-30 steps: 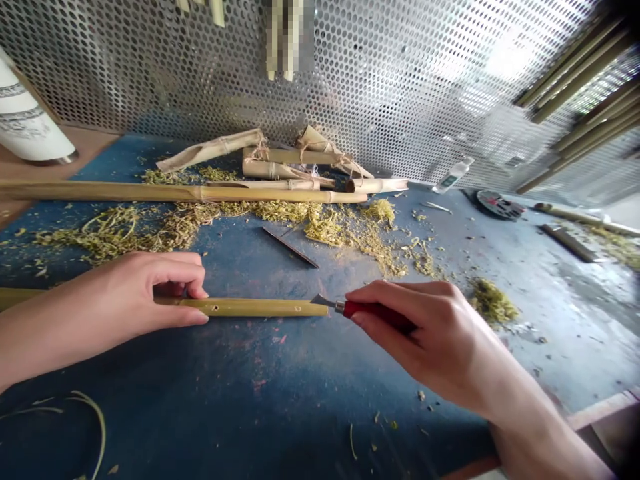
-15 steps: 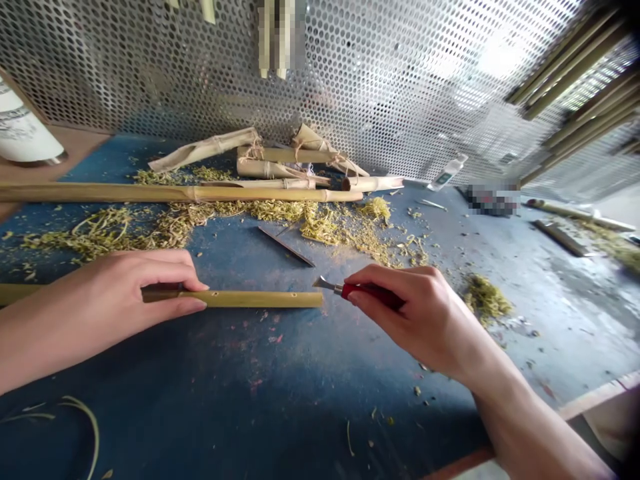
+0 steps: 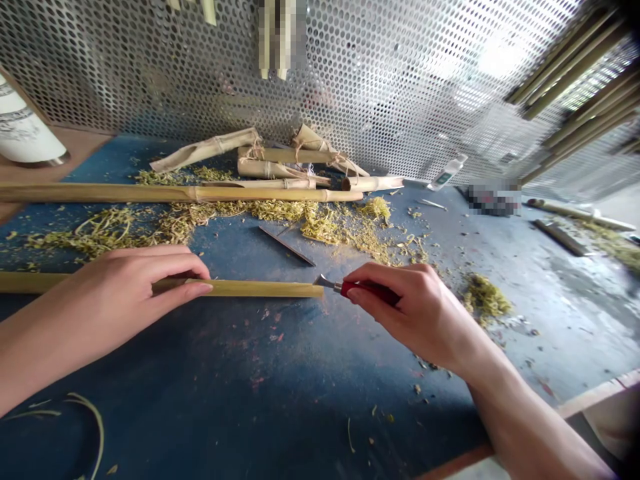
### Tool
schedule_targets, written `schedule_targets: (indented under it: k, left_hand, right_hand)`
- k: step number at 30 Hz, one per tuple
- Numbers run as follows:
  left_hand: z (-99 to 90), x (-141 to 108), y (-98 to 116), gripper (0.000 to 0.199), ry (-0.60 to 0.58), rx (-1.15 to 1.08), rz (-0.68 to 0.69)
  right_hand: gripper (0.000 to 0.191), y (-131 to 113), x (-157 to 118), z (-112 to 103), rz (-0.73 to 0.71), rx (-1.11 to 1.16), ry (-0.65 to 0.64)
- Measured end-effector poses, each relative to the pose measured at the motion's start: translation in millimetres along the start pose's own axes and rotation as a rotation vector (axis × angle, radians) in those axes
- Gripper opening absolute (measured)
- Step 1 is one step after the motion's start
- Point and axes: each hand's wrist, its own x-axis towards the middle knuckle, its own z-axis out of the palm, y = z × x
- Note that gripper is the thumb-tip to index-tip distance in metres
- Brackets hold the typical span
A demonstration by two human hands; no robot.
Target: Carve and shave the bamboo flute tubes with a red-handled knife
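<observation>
Bamboo tube (image 3: 260, 289) rolled over, left hand (image 3: 135, 283) gripping it, right hand (image 3: 420, 313) pinching a craft knife (image 3: 363, 288) beside scattered shavings (image 3: 323, 227).

Long thin bamboo tube (image 3: 250, 289), yellow-green, smooth, lying flat and level, end cut square. Craft knife (image 3: 367, 289), red handle, short pointed steel blade, held nearly in line with the tube, tip right at that cut end.

The blue bench (image 3: 210, 407) is messy with yellow-green bamboo shavings (image 3: 323, 227). A long bamboo pole (image 3: 150, 194), a thin dark blade (image 3: 287, 245), tied bamboo bits (image 3: 280, 160) and a bamboo stick (image 3: 260, 289) lie on it.
</observation>
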Motion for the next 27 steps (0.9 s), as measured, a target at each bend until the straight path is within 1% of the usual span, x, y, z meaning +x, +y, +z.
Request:
schedule_targets:
  k: [3,8,13,18,23,27]
  left_hand:
    - [1.5,-1.2,7.6,0.05,0.055,0.013,0.008]
    - [5.7,-3.4,15.3,0.051,0.119,0.036,-0.072]
    - [8.2,-0.2,15.1,0.054,0.086,-0.002,-0.123]
    - [5.2,1.8,20.5,0.057,0.068,0.01,-0.159]
    - [1.5,2.0,25.1,0.054,0.072,0.007,-0.145]
    - [-1.7,1.7,20.1,0.053,-0.003,-0.002,-0.162]
  right_hand:
    - [0.022,1.1,0.9,-0.2,0.008,0.008,-0.008]
    - [0.024,-0.4,0.0,-0.3,0.012,0.08,-0.058]
    - [0.022,-2.8,-1.5,1.4,-0.008,0.057,-0.038]
    - [0.023,-0.5,0.4,1.2,0.029,0.069,-0.056]
    - [0.023,1.9,1.7,2.8,0.029,0.045,-0.06]
    - [0.022,4.0,1.4,4.7,0.031,-0.008,-0.068]
